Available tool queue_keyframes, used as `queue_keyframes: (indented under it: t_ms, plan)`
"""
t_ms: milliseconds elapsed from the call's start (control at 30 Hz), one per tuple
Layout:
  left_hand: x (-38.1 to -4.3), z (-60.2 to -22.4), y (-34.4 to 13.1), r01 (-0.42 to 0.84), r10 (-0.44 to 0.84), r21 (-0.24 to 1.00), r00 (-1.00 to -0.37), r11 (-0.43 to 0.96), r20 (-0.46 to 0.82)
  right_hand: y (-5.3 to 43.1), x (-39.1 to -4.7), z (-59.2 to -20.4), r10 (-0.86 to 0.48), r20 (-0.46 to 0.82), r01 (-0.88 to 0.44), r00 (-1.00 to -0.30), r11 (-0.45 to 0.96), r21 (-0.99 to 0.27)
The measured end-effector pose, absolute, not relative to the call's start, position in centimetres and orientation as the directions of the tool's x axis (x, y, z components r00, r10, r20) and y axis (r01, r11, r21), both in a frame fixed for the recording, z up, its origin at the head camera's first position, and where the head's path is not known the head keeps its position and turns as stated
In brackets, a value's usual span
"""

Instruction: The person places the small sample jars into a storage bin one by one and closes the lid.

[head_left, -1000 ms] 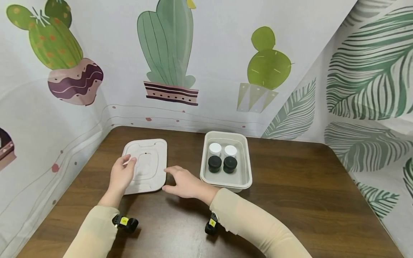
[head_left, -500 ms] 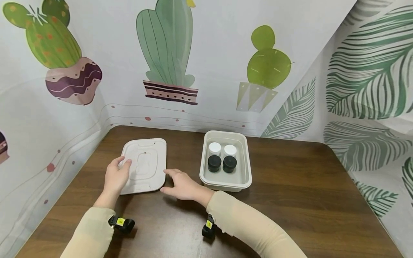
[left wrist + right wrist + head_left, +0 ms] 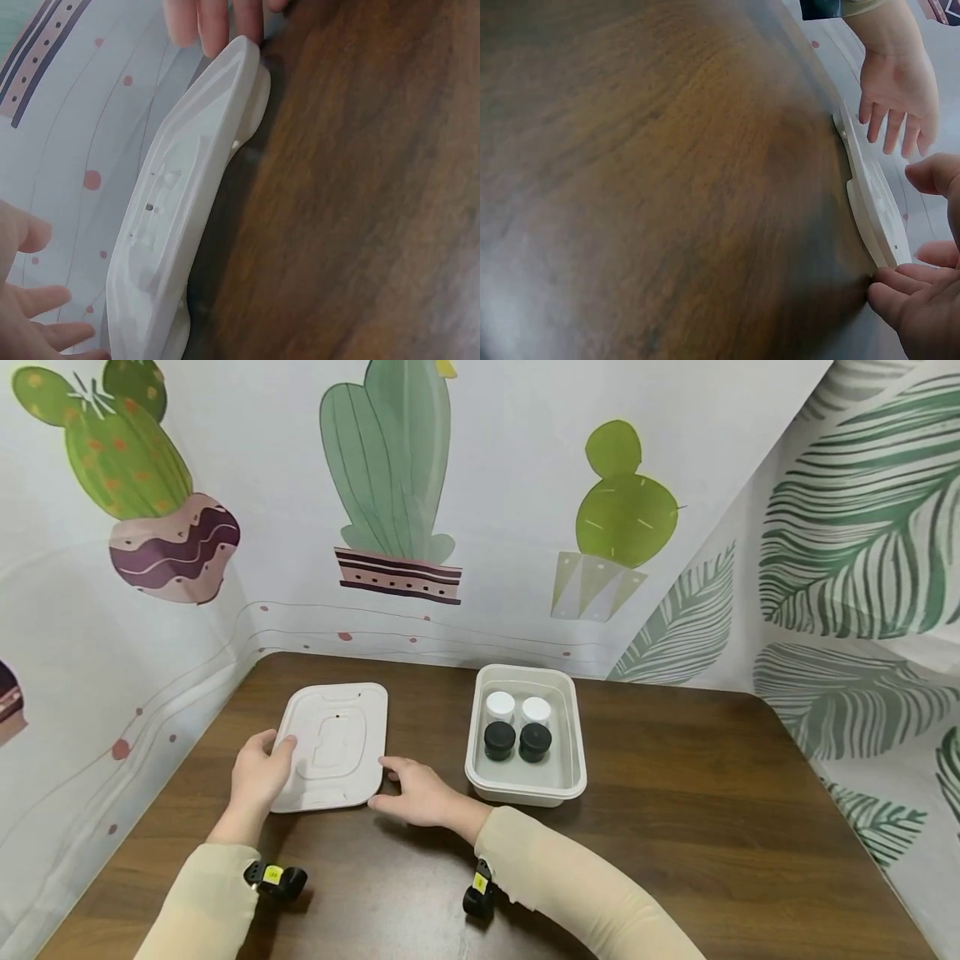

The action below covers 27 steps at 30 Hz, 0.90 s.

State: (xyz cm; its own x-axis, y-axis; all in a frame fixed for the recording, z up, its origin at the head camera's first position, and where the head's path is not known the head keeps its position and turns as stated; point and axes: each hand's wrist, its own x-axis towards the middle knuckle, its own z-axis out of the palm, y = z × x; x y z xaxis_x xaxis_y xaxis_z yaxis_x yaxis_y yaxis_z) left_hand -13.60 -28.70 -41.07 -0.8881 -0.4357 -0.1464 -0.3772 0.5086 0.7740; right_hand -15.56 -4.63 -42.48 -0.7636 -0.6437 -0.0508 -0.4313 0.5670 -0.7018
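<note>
A flat off-white rounded-square lid (image 3: 341,747) lies on the left part of the table. At its left edge is my left hand (image 3: 258,772), fingers spread and thumb apart; the left wrist view shows these fingers (image 3: 52,300) uncurled beside the rim. My right hand (image 3: 420,793) is at the opposite edge, its fingertips touching the rim, thumb held apart near the front corner. In the right wrist view, the right fingers (image 3: 900,289) meet the near end of the lid (image 3: 874,202), while the left hand (image 3: 900,94) hangs loosely extended by the far end.
Right of the lid stands a pale rectangular container (image 3: 525,789), holding two white-capped jars (image 3: 500,706) at the back and two black-capped jars (image 3: 499,740) in front. The brown wooden table (image 3: 675,827) ends against a cactus-print cloth (image 3: 510,510).
My left hand has shifted left and slightly down, from over the lid to its left edge. My right hand has edged slightly left along the right rim. The container and jars have not moved.
</note>
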Motion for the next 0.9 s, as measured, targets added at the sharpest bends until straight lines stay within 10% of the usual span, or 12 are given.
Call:
queue_keyframes:
  t_ms: [900]
  plan:
    - [-13.4, -41.2, -30.1, -0.384, -0.426, 0.887, -0.869, 0.257, -0.253, -4.9, -15.7, -42.2, -0.505, -0.076, -0.093, -0.860, 0.301, -0.949]
